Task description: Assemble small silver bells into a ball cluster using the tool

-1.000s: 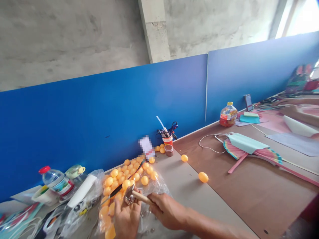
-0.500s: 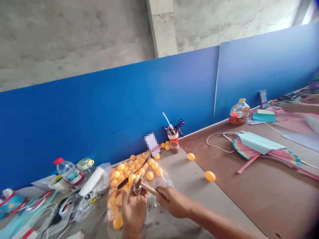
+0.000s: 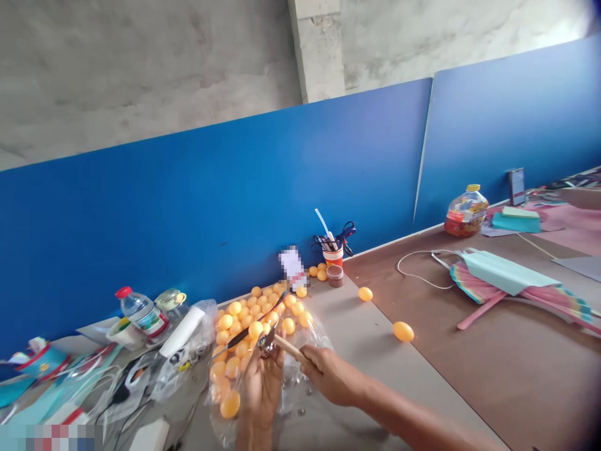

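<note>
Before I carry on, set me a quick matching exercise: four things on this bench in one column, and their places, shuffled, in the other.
Things:
1. Wooden-handled tool
2. Red-capped bottle
3. Small round tub
4. Yellow-capped bottle

Places:
A. Just in front of the red-and-white cup
B. Far right, near the upright phone
C. In the right hand
D. Left side, near the white roll

Pairs: 1-C, 2-D, 3-A, 4-B
</note>
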A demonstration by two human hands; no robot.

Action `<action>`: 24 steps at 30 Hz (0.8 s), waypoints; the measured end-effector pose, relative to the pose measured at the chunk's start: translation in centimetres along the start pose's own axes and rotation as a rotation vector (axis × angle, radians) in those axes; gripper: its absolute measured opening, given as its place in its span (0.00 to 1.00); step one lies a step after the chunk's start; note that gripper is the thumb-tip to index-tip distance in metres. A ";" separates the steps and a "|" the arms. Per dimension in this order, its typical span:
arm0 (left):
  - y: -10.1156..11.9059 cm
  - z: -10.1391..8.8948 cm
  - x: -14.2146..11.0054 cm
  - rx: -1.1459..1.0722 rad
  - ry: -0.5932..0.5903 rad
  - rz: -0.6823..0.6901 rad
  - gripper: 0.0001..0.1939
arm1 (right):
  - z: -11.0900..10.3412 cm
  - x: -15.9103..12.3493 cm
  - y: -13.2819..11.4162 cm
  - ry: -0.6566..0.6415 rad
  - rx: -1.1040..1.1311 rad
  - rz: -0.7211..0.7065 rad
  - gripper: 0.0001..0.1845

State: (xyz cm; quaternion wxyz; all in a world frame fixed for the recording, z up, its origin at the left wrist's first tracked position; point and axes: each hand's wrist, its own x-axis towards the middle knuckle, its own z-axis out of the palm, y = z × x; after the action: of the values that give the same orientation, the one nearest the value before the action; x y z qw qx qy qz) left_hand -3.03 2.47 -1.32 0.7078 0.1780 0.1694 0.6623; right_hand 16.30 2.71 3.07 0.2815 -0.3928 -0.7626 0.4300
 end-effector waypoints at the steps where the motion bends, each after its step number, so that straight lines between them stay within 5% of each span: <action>1: -0.1 0.0 0.0 0.005 0.036 0.066 0.24 | 0.0 0.0 0.1 -0.013 0.006 0.008 0.09; 7: -0.3 1.6 -0.4 0.026 0.181 0.031 0.19 | 0.1 -0.1 -0.2 -0.005 0.071 0.001 0.08; 14: -0.3 1.8 -0.7 0.033 0.157 -0.018 0.15 | -0.9 0.3 0.3 0.082 0.029 -0.015 0.09; 20: 0.4 1.9 -0.7 0.015 0.302 0.077 0.19 | -3.3 1.5 2.3 0.304 -0.306 0.138 0.06; 24: 0.6 2.2 -0.8 0.004 0.284 0.072 0.17 | -3.5 2.4 4.5 0.328 -0.432 0.228 0.09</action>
State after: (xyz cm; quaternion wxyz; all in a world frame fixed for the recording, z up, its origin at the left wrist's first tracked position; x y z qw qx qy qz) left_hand -2.51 1.67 0.91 0.6521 0.0900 0.2624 0.7056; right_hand 19.33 7.68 0.98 0.2608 -0.5912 -0.7316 0.2174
